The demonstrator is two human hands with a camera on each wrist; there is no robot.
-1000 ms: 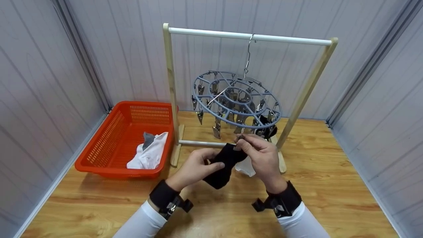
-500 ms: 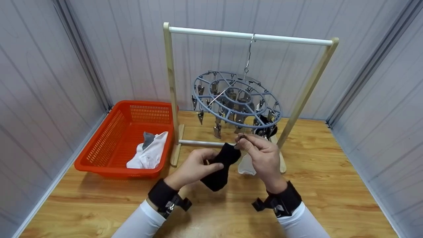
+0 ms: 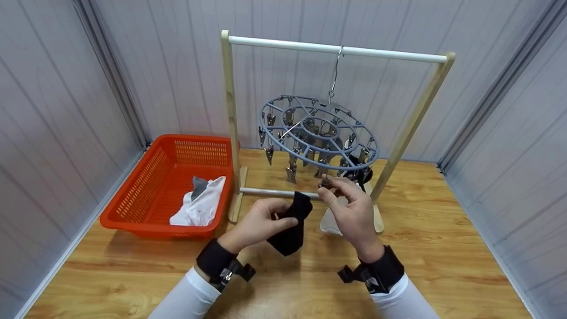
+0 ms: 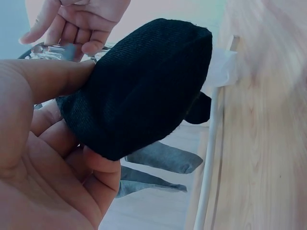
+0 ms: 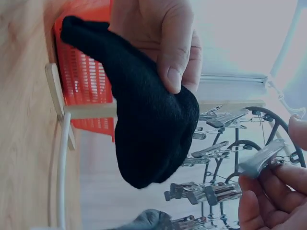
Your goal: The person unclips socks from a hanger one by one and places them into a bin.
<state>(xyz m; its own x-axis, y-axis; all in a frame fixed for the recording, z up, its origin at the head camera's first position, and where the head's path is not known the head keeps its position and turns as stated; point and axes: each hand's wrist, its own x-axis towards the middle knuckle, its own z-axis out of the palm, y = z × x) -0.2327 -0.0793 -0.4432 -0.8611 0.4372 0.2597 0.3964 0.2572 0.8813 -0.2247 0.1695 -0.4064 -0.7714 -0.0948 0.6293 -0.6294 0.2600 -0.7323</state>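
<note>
Two hands are at work below the round hanger (image 3: 318, 133): a black sock (image 3: 290, 226) is pinched by the left hand (image 3: 259, 223), and a metal clip (image 5: 261, 159) is squeezed by the right hand (image 3: 352, 212). Sock and clip are kept apart. A slip of the soft ribbed knit, or a snap of the sprung clip, could drop it onto the wooden desk (image 3: 443, 221). An orange mesh basket (image 3: 133, 199) sits left.

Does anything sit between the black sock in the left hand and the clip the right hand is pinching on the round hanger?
Nothing visible does. The left hand holds the black sock just left of the clip pinched by the right hand; only open air shows between them under the round hanger.
</note>
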